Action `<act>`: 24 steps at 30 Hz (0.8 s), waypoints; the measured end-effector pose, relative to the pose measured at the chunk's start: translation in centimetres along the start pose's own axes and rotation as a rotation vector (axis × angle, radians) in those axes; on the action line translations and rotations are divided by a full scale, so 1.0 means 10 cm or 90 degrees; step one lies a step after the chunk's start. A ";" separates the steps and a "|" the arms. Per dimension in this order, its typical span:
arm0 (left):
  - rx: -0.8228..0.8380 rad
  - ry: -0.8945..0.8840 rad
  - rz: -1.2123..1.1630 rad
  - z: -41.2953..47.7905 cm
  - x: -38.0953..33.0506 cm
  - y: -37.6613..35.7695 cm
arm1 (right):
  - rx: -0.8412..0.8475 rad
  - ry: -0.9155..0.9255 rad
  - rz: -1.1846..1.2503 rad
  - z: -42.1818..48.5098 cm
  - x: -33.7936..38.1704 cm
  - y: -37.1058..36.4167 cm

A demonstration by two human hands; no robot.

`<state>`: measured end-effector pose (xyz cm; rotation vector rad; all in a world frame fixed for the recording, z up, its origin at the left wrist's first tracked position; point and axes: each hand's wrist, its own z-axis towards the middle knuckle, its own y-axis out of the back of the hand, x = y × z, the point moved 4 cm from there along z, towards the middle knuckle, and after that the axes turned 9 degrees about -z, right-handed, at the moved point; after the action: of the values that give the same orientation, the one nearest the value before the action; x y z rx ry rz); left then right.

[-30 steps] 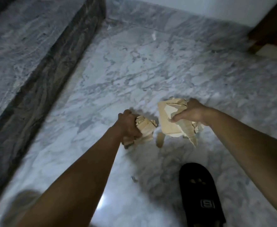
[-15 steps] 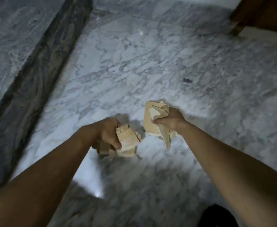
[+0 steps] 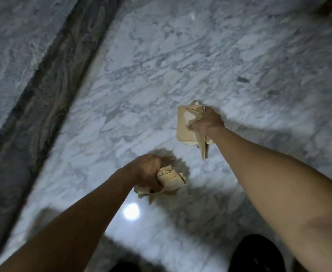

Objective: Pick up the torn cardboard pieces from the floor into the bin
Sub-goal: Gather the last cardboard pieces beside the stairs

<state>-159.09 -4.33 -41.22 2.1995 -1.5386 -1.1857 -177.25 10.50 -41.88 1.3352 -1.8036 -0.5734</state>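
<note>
My left hand (image 3: 148, 169) is closed around a crumpled wad of tan torn cardboard pieces (image 3: 171, 178), held above the marble floor near the middle of the view. My right hand (image 3: 207, 123) grips a second bunch of cardboard pieces (image 3: 185, 127), with a flat squarish piece in front and a long strip hanging down below the fist. Both bundles are off the floor and apart from each other. No bin is in view.
White and grey marble floor (image 3: 161, 65) fills the view. A dark stone border strip (image 3: 43, 91) runs diagonally at the left. A black slipper (image 3: 257, 254) shows at the bottom right. A small dark speck (image 3: 242, 79) lies on the floor.
Both hands still hold their cardboard. The view has shifted across the floor, the hands have spread further apart, and the right hand sits higher than the left.
</note>
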 end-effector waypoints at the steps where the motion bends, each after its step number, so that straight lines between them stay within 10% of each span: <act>1: -0.002 -0.004 0.001 -0.01 -0.01 -0.01 | -0.006 -0.001 0.007 0.00 -0.01 -0.02; 24: 0.019 0.004 0.066 -0.21 -0.09 -0.32 | -0.066 -0.036 0.036 -0.22 0.01 -0.05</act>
<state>-155.46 -2.73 -41.22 2.1113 -1.6556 -1.1303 -175.15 10.45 -40.96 1.2063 -1.8259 -0.6706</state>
